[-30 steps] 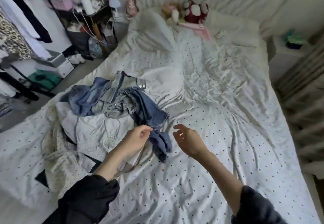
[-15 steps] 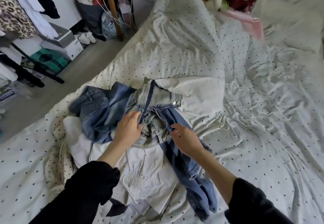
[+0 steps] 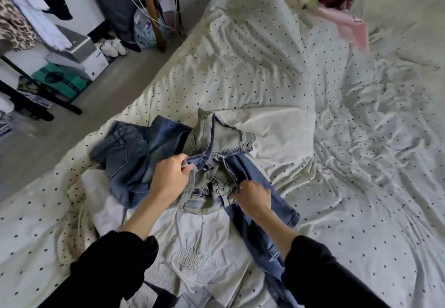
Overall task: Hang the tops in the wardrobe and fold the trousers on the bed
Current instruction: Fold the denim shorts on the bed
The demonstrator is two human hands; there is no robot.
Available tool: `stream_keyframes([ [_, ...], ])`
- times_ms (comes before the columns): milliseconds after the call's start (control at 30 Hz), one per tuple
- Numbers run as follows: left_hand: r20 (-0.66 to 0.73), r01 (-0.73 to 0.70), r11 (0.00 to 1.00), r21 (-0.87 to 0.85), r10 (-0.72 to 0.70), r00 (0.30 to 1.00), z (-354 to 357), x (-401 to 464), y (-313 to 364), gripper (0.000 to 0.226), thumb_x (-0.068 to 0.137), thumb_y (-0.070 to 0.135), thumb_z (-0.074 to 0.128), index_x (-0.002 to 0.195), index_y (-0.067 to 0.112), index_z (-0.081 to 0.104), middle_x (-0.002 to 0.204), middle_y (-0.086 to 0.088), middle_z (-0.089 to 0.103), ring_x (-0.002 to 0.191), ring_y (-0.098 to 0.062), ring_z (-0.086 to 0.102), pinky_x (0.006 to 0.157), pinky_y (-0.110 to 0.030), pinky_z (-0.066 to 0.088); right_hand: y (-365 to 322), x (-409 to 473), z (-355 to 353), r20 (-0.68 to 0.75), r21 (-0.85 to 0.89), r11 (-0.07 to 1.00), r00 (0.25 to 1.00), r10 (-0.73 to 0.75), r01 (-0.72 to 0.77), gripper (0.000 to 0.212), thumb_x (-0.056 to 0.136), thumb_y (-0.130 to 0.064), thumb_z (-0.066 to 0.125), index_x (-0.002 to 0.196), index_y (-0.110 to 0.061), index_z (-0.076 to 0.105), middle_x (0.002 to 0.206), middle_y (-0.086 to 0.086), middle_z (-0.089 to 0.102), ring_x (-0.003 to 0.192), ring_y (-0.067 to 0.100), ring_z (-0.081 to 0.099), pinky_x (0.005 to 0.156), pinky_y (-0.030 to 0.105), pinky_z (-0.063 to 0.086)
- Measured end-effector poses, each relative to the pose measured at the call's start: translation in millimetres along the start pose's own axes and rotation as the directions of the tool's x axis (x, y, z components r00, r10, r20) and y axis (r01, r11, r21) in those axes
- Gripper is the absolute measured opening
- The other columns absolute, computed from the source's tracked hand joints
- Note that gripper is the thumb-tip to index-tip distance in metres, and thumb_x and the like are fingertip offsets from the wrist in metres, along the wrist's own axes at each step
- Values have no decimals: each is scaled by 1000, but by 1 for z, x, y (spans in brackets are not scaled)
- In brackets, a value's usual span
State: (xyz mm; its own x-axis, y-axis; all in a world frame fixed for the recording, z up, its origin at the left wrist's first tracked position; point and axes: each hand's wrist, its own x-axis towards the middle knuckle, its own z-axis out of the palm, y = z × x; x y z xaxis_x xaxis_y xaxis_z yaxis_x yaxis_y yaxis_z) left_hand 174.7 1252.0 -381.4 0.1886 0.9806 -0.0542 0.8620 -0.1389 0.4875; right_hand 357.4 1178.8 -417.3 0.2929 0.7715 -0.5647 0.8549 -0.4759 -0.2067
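Denim lies heaped on the dotted bed (image 3: 313,187): dark jeans (image 3: 125,160) leftmost, then the left hand (image 3: 169,178) clutching the waistband of the pale grey jeans (image 3: 216,139) between both hands. Right hand (image 3: 254,195) pinches a blue trouser leg (image 3: 272,201).

Saw 2 hands on a heap of jeans (image 3: 134,160) on the dotted bed (image 3: 349,211): left hand (image 3: 169,178) gripped a grey waistband, right hand (image 3: 254,195) pinched blue denim beside the zip; white top (image 3: 204,240) lay underneath
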Motion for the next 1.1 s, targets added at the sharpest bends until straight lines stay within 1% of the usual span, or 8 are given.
stream_keyframes([
  [133,19,-34,987,-160,37,999,-20,-12,13,15,91,19,59,89,5,62,58,4,54,56,-17,52,50,-18,34,-2,-11,-2,-89,222,974,994,62,-41,19,86,-9,40,68,-13,42,65,2,44,76,26,48,69,34,32],
  [233,-3,-71,977,-202,72,997,-36,-13,31,17,93,17,55,81,6,53,51,6,41,52,-19,44,48,-26,26,5,-30,-32,-196,462,886,979,49,49,11,88,-10,42,83,-6,51,70,6,50,69,25,47,56,30,31],
  [333,-40,-167,942,-290,163,986,-55,-17,77,21,94,19,53,76,10,48,52,5,39,51,-13,40,48,-18,31,36,-65,-83,-354,582,795,933,61,169,17,91,-12,44,81,-4,55,66,4,51,61,19,46,51,28,31],
  [467,-42,-264,849,-458,277,960,-71,-38,161,22,94,23,53,94,2,59,68,-1,52,63,-14,46,57,-22,32,104,-128,-145,-530,661,698,830,174,275,17,91,-14,48,79,-9,58,66,2,55,64,18,52,59,30,42],
  [633,148,-144,724,-674,324,934,-45,-91,249,22,94,23,54,98,2,62,86,-13,59,79,-18,53,73,-33,42,219,-212,-167,-688,624,728,641,341,283,17,94,-20,52,96,-10,66,82,0,62,75,13,54,54,8,37],
  [800,310,38,662,-748,298,903,21,-159,336,8,94,13,55,91,9,62,92,-15,60,82,-23,57,69,-33,48,357,-294,-145,-638,732,642,556,532,227,21,93,-19,55,101,-5,69,87,6,65,79,16,55,74,30,44],
  [933,394,186,622,-760,213,894,76,-205,381,8,94,9,54,98,8,61,94,-13,63,77,-21,60,56,-27,54,438,-333,-124,-614,779,577,478,628,244,11,90,-21,58,83,-22,67,82,-3,68,84,13,62,77,29,47],
  [1100,407,278,630,-725,66,911,130,-234,393,11,94,7,53,101,6,62,91,-11,63,86,-27,59,62,-33,52,511,-340,-91,-420,907,316,573,704,277,10,87,-17,62,83,-15,71,76,2,68,74,15,62,73,30,51],
])
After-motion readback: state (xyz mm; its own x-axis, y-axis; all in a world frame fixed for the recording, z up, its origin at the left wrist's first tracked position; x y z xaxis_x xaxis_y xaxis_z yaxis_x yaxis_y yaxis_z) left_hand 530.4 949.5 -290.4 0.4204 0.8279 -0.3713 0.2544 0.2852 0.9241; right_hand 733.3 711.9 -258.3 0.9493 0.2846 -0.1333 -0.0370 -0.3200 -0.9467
